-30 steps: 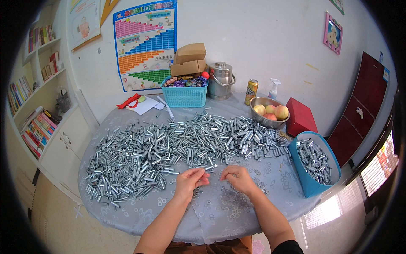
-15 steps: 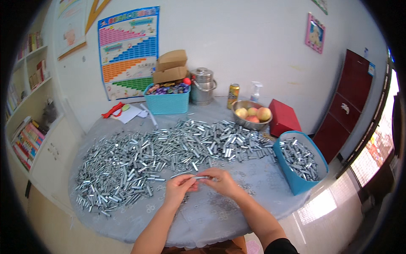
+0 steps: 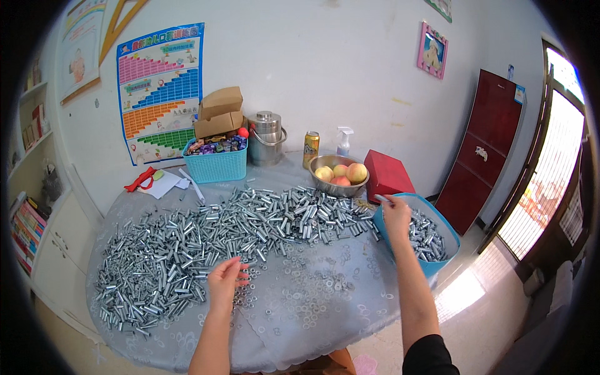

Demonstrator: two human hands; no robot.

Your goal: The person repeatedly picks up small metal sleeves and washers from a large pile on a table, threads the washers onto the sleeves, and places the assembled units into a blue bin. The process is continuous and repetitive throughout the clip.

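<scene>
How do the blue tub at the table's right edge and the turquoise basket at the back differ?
The blue tub has solid walls; the turquoise basket has woven, slotted walls. The tub holds silvery metal sleeves, and the right hand is over its rim holding one; the basket holds small colourful packets, with cardboard boxes stacked above it and no hand near. The tub overhangs the table; the basket sits fully on it. Both are open-topped.

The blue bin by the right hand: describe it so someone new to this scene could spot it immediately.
Start at the round table covered in silver metal sleeves. At its right edge, below the red box, the blue bin sits under the right hand. Unlike the teal lattice basket, it is solid-walled and holds metal parts.
</scene>
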